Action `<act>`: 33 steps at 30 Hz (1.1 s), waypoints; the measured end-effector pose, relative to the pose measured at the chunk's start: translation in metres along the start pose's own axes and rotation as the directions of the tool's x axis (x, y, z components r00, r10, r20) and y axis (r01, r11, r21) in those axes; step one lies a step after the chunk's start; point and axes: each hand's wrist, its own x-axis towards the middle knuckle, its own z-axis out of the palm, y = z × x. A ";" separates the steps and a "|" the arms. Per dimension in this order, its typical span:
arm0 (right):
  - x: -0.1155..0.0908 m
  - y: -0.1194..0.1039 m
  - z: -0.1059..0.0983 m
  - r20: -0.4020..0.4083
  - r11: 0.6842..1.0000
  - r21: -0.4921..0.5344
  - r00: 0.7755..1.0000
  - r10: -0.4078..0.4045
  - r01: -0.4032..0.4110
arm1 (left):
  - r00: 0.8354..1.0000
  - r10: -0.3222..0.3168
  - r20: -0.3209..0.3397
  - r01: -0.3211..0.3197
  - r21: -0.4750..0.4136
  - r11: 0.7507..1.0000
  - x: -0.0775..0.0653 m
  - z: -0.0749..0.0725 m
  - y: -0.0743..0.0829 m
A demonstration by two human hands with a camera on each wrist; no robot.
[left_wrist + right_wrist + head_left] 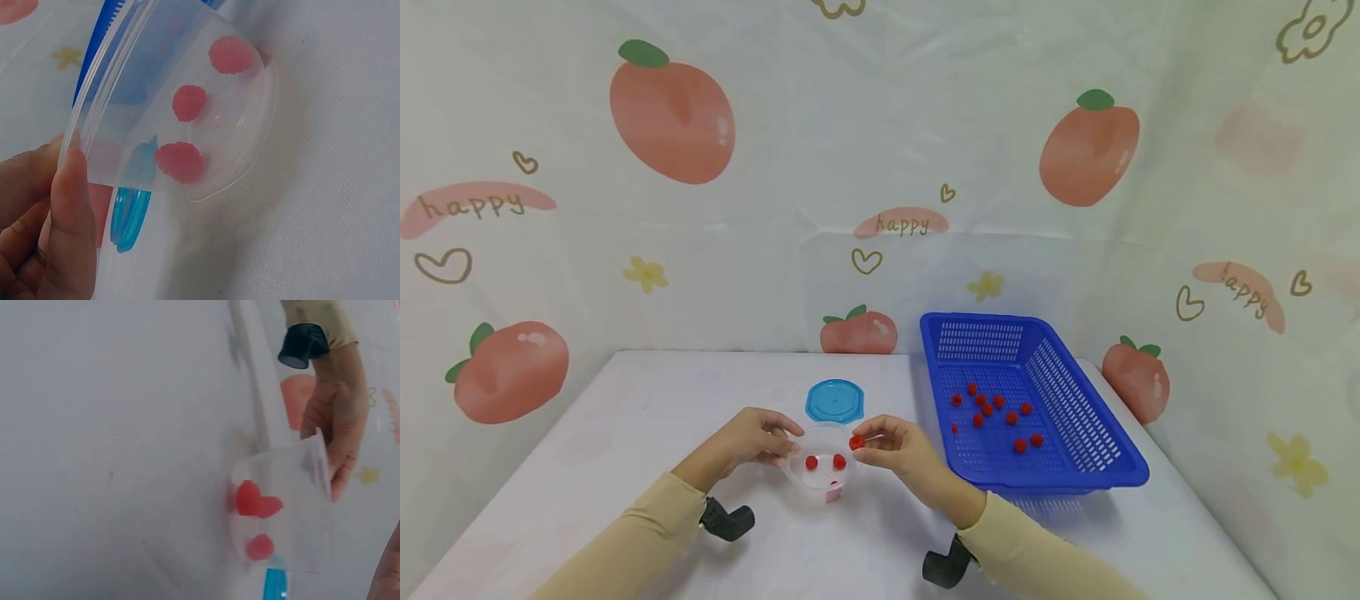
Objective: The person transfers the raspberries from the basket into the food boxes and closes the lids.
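A fruit-printed backdrop (880, 117) hangs behind the white table (647, 408).

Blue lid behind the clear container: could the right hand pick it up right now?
Probably not yet: the right hand pinches a raspberry. Otherwise the way looks free: the blue lid lies just beyond the clear container, uncovered.

I wore beige sleeves (636, 533), softly creased near their ends. My left wrist camera (727, 522) was a stubby, angled black piece with a rounded end; my right wrist camera (946, 569) was black and similarly bent.
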 end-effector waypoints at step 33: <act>0.012 0.020 0.013 -0.037 0.996 -0.073 0.999 0.038 -0.040 | 1.000 -0.019 -0.019 0.019 -0.003 1.000 0.002 0.000 -0.001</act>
